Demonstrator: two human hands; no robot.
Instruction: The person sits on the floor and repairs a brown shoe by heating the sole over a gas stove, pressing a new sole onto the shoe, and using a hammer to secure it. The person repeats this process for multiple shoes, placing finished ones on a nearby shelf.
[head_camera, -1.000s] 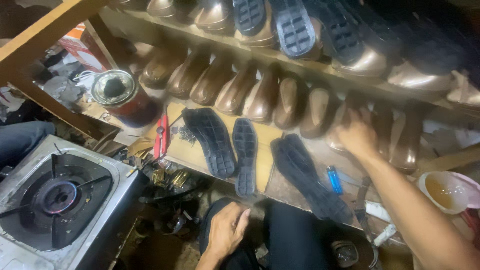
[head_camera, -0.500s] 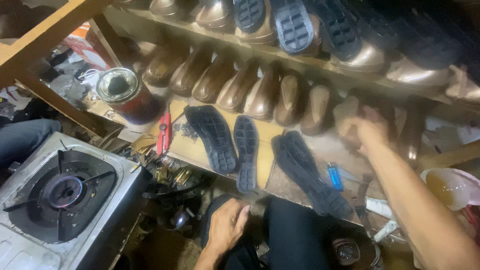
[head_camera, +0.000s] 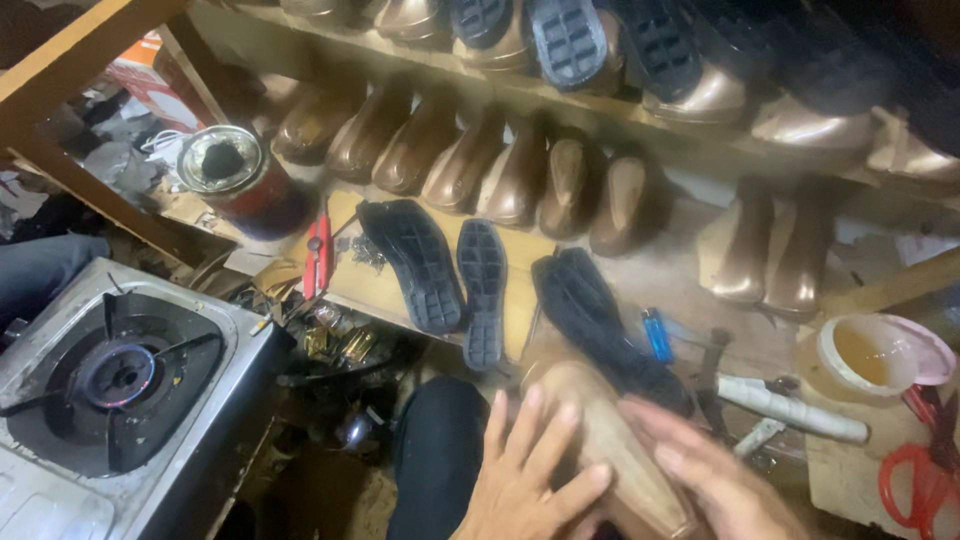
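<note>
Both hands on a tan shoe form (head_camera: 610, 450), near centre, over the lap. Left hand (head_camera: 525, 475) flat on its left side, fingers spread and open. Right hand (head_camera: 715, 475) wrapped against its right side, blurred; how tight the grip is, cannot tell. Just beyond on the table (head_camera: 690, 290): three black soles (head_camera: 415, 260), blue lighter (head_camera: 655, 335) to their right. Row of bronze shoe forms (head_camera: 470, 160) on the shelf behind. Far left: open glue tin (head_camera: 225, 165), red-handled tool (head_camera: 318, 250). Near left: gas stove (head_camera: 115, 375). Near right: cream bowl (head_camera: 870, 355), red scissors (head_camera: 915, 475).
</note>
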